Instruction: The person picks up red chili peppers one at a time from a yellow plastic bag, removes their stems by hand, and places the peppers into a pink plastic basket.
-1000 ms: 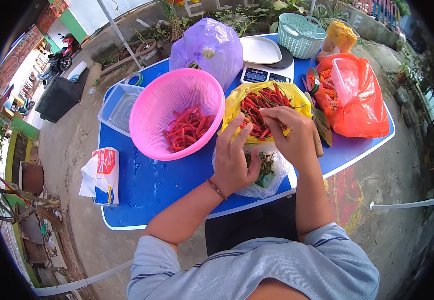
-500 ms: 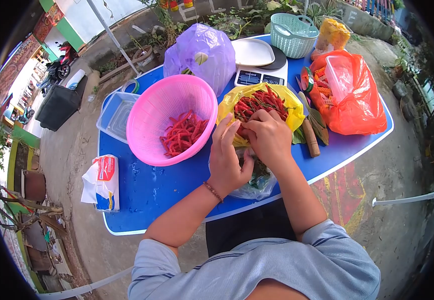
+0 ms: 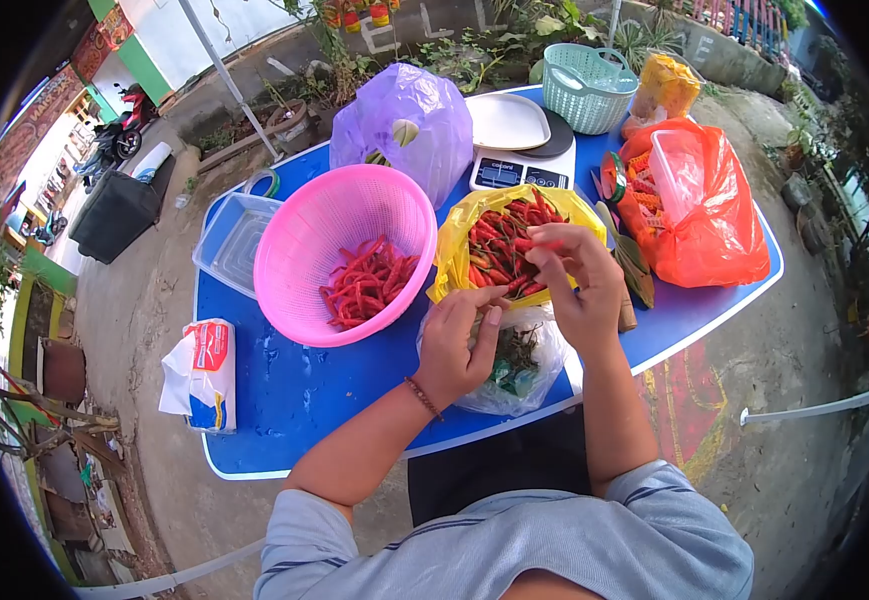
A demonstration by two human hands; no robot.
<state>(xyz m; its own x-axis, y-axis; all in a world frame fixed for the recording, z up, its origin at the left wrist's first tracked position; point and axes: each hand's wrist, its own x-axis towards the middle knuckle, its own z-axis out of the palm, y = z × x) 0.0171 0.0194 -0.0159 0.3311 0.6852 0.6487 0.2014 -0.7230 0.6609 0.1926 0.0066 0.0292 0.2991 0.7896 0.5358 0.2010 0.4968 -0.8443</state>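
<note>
A yellow plastic bag (image 3: 446,262) stands open in front of me, filled with red chilies (image 3: 499,245) that still have green stems. Over its right side, my right hand (image 3: 584,285) has thumb and fingertips closed around a red chili, mostly hidden by the fingers. At the bag's front left rim is my left hand (image 3: 457,343), its thumb and fingers apart with nothing visible between them. Just below lies a clear plastic bag (image 3: 529,385) holding green stem scraps. Left of the yellow bag, a pink colander (image 3: 289,235) holds destemmed red chilies (image 3: 369,285).
On the blue table (image 3: 304,400) are a tissue pack (image 3: 212,375), a clear container (image 3: 234,240), a purple bag (image 3: 409,125), a kitchen scale (image 3: 522,172), a green basket (image 3: 589,95) and an orange-red bag (image 3: 719,230). A wooden handle (image 3: 626,310) lies beside my right hand.
My hands have moved apart. The right has shifted right over the chilies; the left has lowered to the bag's front rim, uncovering more of the clear bag.
</note>
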